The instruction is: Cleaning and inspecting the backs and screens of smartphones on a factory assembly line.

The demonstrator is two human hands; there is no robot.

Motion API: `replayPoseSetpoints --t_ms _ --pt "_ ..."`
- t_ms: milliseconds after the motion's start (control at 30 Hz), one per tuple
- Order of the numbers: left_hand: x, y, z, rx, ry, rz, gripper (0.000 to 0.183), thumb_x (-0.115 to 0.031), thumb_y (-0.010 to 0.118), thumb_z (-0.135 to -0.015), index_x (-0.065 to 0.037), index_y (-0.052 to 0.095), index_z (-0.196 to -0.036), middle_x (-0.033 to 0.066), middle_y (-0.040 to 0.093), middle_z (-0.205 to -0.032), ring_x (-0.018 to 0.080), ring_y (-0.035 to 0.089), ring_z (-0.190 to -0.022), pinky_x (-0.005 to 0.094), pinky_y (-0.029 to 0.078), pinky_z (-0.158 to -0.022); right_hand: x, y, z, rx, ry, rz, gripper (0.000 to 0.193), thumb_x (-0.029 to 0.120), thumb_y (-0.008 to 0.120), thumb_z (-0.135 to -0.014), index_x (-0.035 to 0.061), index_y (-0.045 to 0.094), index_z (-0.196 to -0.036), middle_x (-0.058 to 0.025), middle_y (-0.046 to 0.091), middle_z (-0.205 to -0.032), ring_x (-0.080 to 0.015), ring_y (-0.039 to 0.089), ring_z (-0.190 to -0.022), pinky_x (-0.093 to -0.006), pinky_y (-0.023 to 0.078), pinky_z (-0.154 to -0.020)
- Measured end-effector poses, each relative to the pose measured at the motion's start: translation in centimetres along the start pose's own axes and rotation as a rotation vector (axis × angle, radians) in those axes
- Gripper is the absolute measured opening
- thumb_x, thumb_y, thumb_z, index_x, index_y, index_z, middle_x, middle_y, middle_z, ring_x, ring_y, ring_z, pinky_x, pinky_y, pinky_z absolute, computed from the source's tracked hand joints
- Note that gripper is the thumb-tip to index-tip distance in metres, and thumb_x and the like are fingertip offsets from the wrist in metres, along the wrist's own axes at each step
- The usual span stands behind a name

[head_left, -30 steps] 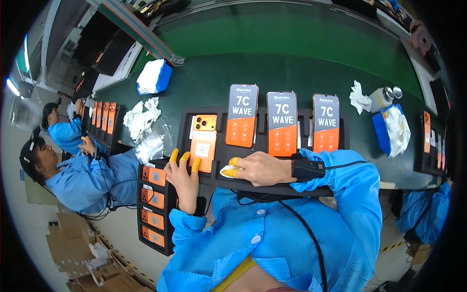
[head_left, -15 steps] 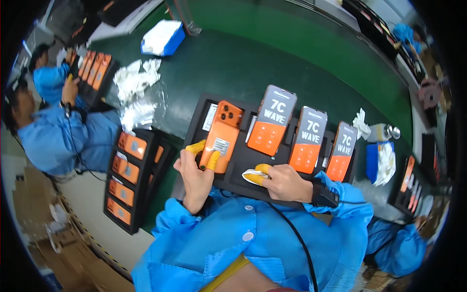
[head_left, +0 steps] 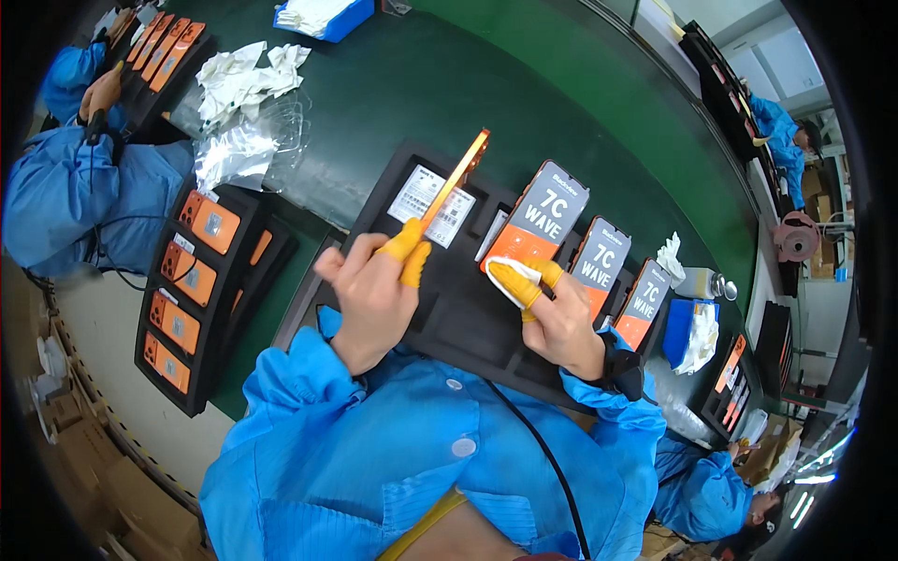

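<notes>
L hand (head_left: 369, 294) pinches a slim orange phone (head_left: 456, 183), edge-on, upper centre of frame, over a black compartmented tray (head_left: 456, 318), & R hand (head_left: 564, 324) grips a thin white cloth (head_left: 506, 294), so best touch phone rims only, cloth flat.

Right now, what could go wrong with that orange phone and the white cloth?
The left hand holds the orange phone only by one end, so it might slip onto the black tray. The right hand, with its white cloth, is close to the nearest grey-and-orange phone and might bump it.
</notes>
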State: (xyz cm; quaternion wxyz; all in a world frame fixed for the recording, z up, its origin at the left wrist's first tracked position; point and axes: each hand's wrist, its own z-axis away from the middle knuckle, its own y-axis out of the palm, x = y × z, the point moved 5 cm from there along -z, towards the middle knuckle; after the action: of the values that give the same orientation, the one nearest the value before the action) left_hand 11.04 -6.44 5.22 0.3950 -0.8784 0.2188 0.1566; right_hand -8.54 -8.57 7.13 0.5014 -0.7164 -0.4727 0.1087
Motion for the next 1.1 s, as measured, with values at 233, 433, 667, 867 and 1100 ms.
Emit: replayPoseSetpoints --t_ms 233,433,667,867,1100 --pt "0.3 0.8 1.4 0.067 -0.063 0.073 0.038 -0.011 0.078 -0.069 -0.006 0.064 -0.103 0.0029 0.063 -0.086 0.0156 0.056 -0.08 0.0325 0.026 -0.074 -0.5 3.1 -3.2 -0.11 -0.012 0.029 0.049 -0.007 0.062 -0.058 0.0039 0.067 -0.106 -0.0153 0.061 -0.101 -0.0252 0.059 -0.068 -0.0334 0.049 -0.058" --pt "1.8 1.3 2.3 0.037 -0.155 0.209 0.042 -0.006 0.074 -0.07 -0.004 0.058 -0.109 0.0049 0.061 -0.095 0.0157 0.054 -0.08 0.035 0.024 -0.074 2.2 5.2 -3.5 -0.067 -0.221 0.043 0.04 0.011 0.063 -0.067 0.0071 0.067 -0.107 -0.0138 0.06 -0.099 -0.0215 0.058 -0.069 -0.0331 0.047 -0.056" --pt "1.8 1.3 3.0 0.025 -0.123 0.183 0.044 -0.008 0.075 -0.072 0.0 0.054 -0.11 0.0057 0.057 -0.09 0.0166 0.051 -0.074 0.0359 0.023 -0.073 0.9 4.5 -5.0 -0.171 -0.308 0.255 0.035 0.016 0.063 -0.067 0.0126 0.069 -0.101 -0.0118 0.06 -0.094 -0.0207 0.056 -0.071 -0.0315 0.044 -0.054" --pt "0.8 1.6 2.8 0.008 -0.064 0.099 0.058 -0.014 0.078 -0.074 -0.002 0.048 -0.122 0.0069 0.071 -0.084 0.0126 0.055 -0.086 0.0346 0.026 -0.084 -2.5 3.8 -5.8 -0.194 -0.084 0.464 0.028 0.005 0.066 -0.066 0.0063 0.068 -0.093 -0.014 0.06 -0.09 -0.0226 0.057 -0.069 -0.0341 0.047 -0.055" --pt "0.6 0.9 2.5 -0.037 0.02 0.151 0.05 -0.006 0.076 -0.07 0.0 0.052 -0.114 0.0045 0.061 -0.087 0.0158 0.054 -0.074 0.0348 0.023 -0.071 2.3 5.1 -3.1 -0.104 -0.54 0.189 0.031 0.018 0.065 -0.066 0.0091 0.069 -0.095 -0.0084 0.059 -0.08 -0.0183 0.056 -0.065 -0.0288 0.043 -0.052"
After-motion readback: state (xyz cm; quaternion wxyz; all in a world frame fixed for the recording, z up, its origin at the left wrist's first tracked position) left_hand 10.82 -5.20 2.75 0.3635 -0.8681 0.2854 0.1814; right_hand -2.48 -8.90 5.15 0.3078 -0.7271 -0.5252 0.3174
